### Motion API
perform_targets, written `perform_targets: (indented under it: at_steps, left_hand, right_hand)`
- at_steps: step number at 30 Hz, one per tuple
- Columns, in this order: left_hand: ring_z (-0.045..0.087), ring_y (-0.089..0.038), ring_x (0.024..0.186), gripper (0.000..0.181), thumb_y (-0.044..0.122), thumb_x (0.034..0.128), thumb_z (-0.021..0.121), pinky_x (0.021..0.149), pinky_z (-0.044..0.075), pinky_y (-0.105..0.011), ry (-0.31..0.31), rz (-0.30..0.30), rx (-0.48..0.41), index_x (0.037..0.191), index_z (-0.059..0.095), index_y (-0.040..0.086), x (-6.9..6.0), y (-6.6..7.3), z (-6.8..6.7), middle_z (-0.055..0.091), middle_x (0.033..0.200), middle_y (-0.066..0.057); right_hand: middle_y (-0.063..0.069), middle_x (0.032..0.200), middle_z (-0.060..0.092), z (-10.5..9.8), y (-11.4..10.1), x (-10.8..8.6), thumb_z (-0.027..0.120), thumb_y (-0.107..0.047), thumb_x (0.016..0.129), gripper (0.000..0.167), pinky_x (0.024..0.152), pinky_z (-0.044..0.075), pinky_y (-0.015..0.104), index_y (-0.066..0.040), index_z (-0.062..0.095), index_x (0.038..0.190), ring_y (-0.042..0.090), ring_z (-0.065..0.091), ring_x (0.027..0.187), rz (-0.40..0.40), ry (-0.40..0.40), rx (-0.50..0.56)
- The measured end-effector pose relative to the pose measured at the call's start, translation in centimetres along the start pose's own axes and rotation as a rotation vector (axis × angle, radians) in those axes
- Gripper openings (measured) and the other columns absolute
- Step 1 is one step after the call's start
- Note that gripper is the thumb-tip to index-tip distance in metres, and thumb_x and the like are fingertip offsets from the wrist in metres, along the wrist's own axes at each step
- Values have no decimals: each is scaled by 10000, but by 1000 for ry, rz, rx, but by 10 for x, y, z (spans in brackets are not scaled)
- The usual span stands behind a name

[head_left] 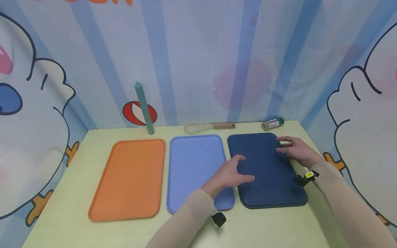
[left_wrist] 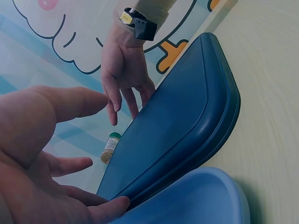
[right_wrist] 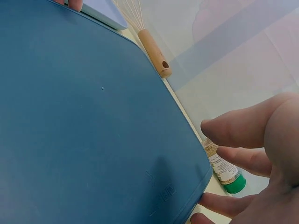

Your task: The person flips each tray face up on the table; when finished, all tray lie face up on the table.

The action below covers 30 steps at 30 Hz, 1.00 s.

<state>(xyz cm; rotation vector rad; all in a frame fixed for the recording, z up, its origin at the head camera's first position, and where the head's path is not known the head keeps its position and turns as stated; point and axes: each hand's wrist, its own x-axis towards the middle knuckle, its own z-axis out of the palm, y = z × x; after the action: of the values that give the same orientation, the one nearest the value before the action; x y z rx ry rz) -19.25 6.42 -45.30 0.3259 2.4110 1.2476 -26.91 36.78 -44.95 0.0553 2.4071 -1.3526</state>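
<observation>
A dark blue tray (head_left: 263,172) lies on the right of the table, its flat side up, with faint raised marks near one corner in the right wrist view. A seam runs round its thick edge in the left wrist view. My left hand (head_left: 231,174) is at the tray's left edge, thumb and fingers spread apart; its lower fingertips are close to or touching that edge. Over by the far right edge is my right hand (head_left: 299,151), fingers parted and slightly bent. In the right wrist view its lower fingertips (right_wrist: 208,198) meet the tray's edge. Neither hand grips anything.
A light blue tray (head_left: 195,168) lies beside the dark one, and an orange tray (head_left: 130,179) further left. Along the back are a teal stick-like object (head_left: 144,108) against the printed curtain, a wooden-handled whisk (head_left: 209,126) and a green-capped spice jar (head_left: 272,123).
</observation>
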Motion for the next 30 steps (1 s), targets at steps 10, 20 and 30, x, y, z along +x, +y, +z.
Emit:
perform_targets:
  at_steps: [10, 20, 30]
  left_hand:
    - [522, -258, 1410, 740, 420, 899, 831, 1064, 503, -483, -4, 4, -10, 1534, 492, 252, -1, 0, -2, 496, 1591, -50]
    - [545, -262, 1383, 757, 437, 900, 827, 1033, 519, -479, -10, 1, -7, 1547, 478, 259, 0, -1, -1, 493, 1592, -36]
    - [530, -262, 1402, 754, 424, 904, 826, 1042, 516, -482, -9, 5, -11, 1550, 475, 254, 0, -1, 1, 481, 1602, -35]
  right_hand:
    - [414, 1658, 116, -1, -5, -5, 591, -150, 1077, 735, 1170, 271, 737, -19, 178, 1670, 604, 182, 1519, -1, 4, -1]
    - [416, 1658, 95, -11, -11, -16, 553, -132, 1090, 722, 1121, 364, 727, 8, 143, 1667, 630, 220, 1489, -33, -45, -44]
    - [369, 1683, 97, -27, -2, -22, 540, -103, 1089, 717, 1100, 420, 694, 33, 130, 1661, 607, 286, 1477, -127, -120, -40]
